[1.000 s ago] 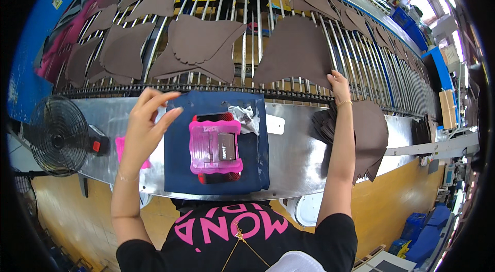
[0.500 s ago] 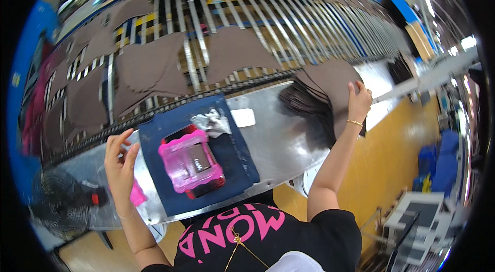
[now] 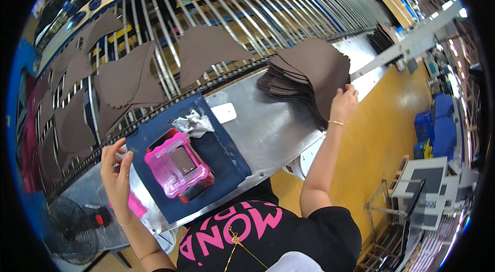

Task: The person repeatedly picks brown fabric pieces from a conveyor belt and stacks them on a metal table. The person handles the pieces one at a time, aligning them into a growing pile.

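Note:
At the right, a stack of dark brown flat cut pieces (image 3: pixel 314 68) lies fanned on the metal table, its edges spread toward the left. My right hand (image 3: pixel 344 103) is at the stack's right edge, fingers curled together on the rim of the top brown piece. To the left, my left hand (image 3: pixel 116 166) hovers beside the blue mat, empty, with its fingers apart and slightly bent. On that blue mat (image 3: pixel 172 205) stands a pink scalloped plastic tray (image 3: pixel 175 166) with a red and black container under it. A crumpled white and grey cloth (image 3: pixel 194 123) lies just behind the tray.
A slatted roller conveyor (image 3: pixel 160 19) runs behind the table, carrying several brown cut pieces (image 3: pixel 209 50). A small white card-like thing (image 3: pixel 223 113) lies right of the mat. A black fan (image 3: pixel 69 231) stands at the left. A grey metal arm (image 3: pixel 397 48) extends past the stack.
The view has swung, so the table and stack appear farther left. My right hand has slid from the stack's upper surface down to its right edge. The left hand stays raised and empty.

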Available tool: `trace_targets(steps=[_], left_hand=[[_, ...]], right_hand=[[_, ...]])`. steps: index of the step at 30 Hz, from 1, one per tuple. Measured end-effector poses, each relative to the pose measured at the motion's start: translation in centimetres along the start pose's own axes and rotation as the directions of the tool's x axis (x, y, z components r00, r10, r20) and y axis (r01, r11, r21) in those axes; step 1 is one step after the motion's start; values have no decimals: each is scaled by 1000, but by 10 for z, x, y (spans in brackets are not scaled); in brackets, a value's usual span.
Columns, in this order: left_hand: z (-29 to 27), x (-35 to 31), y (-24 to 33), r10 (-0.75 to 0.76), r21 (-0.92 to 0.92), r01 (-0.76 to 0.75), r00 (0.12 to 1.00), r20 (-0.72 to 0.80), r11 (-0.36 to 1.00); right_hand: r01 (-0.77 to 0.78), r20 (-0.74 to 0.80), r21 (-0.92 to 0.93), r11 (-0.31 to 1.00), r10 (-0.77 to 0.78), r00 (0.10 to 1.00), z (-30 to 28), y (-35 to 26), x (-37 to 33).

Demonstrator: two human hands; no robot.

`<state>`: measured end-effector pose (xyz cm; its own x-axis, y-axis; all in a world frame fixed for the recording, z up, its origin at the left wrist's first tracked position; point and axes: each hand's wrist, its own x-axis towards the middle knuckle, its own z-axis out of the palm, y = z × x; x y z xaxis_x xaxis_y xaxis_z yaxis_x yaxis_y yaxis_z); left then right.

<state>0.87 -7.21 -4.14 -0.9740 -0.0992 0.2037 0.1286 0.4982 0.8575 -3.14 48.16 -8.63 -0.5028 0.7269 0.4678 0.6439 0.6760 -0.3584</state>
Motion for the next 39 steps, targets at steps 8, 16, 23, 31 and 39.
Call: trace_targets(steps=[8, 16, 23, 31, 39], left_hand=[[-2, 11, 35, 18, -54, -21, 997, -69, 998], [-19, 16, 41, -19, -514, 53, 997, 71, 856], [-92, -46, 30, 12, -58, -39, 914, -406, 998], [-125, -82, 35, -97, 20, 115, 909, -406, 993], [-73, -74, 15, -256, -72, 249, 957, -134, 966]], right_hand=[[502, -306, 579, 642, -399, 864, -87, -106, -24], [-6, -100, 985, -170, -607, 789, -112, -215, -117], [10, 144, 989, 150, -963, 228, -88, -229, -171], [267, -147, 957, -110, -982, 122, -76, -235, -214], [460, -135, 886, -58, -981, 136, -47, -176, -178]])
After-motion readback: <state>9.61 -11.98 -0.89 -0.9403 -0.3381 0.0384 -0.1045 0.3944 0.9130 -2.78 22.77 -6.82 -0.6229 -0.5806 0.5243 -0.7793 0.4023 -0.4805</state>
